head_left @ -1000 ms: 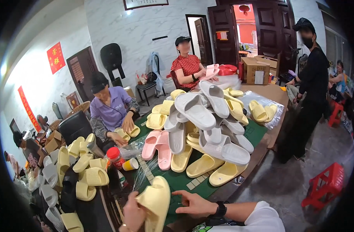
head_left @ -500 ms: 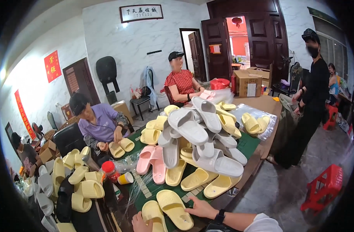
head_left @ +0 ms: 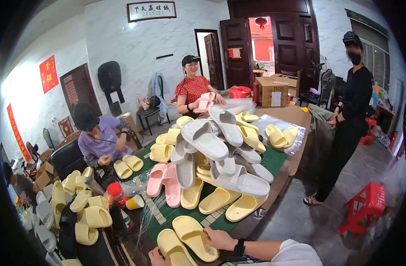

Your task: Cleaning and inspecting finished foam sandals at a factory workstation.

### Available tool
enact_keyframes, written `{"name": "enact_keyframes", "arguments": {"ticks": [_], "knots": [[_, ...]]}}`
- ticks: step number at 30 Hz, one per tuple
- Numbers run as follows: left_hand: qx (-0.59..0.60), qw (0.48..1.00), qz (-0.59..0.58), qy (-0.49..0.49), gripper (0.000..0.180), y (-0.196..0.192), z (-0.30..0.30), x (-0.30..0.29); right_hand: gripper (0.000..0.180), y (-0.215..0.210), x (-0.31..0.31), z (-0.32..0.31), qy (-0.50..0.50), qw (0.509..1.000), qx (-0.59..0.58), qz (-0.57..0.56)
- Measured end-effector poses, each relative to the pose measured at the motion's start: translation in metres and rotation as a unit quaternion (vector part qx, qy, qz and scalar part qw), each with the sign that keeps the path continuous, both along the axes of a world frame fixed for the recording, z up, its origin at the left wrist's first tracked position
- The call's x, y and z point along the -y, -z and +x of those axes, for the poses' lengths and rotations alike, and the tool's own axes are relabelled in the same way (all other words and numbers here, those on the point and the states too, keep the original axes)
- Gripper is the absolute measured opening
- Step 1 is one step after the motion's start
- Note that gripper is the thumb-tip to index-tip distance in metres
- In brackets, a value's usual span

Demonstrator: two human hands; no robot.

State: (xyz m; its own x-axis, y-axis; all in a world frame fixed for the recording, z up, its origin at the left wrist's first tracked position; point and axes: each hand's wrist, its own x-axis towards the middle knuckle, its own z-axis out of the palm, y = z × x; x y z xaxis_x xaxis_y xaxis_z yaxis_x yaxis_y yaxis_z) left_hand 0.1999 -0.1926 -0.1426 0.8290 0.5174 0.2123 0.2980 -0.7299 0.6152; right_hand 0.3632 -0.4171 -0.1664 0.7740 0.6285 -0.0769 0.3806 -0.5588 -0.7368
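Note:
Two pale yellow slippers lie flat side by side on the green mat [head_left: 274,160] at the table's near edge. My right hand [head_left: 219,238], a dark watch on its wrist, grips the side of the right slipper [head_left: 194,236]. My left hand [head_left: 156,257] is mostly cut off by the lower edge and touches the heel end of the left slipper [head_left: 172,248]. Just beyond them rises a big pile of grey, yellow and pink slippers [head_left: 211,164].
A person in purple [head_left: 101,139] sits at the left over yellow slippers. A person in red [head_left: 193,91] at the far end holds pink ones. A person in black [head_left: 351,111] stands right, near a red stool [head_left: 364,208]. A red-capped bottle [head_left: 116,193] and yellow cup [head_left: 134,202] stand left.
A second ago a yellow slipper stood upright in my hands. Both yellow slippers now lie flat on the mat, and the view has tilted up slightly.

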Motion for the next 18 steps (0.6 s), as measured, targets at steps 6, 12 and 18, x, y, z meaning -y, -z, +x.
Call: {"name": "enact_keyframes", "arguments": {"ticks": [6, 12, 18], "knots": [[0.016, 0.999, -0.035, -0.003, 0.047, -0.004, -0.006, 0.01, 0.038, 0.007, -0.005, 0.007, 0.011, 0.999, 0.032, 0.023], [-0.001, 0.999, -0.048, -0.01, 0.045, -0.006, 0.003, 0.002, 0.035, 0.005, 0.004, 0.013, 0.033, 0.999, 0.005, 0.027], [0.039, 0.998, 0.053, 0.015, 0.041, -0.016, 0.004, 0.015, 0.031, 0.008, 0.002, 0.0, 0.011, 0.998, 0.031, 0.062]]}}
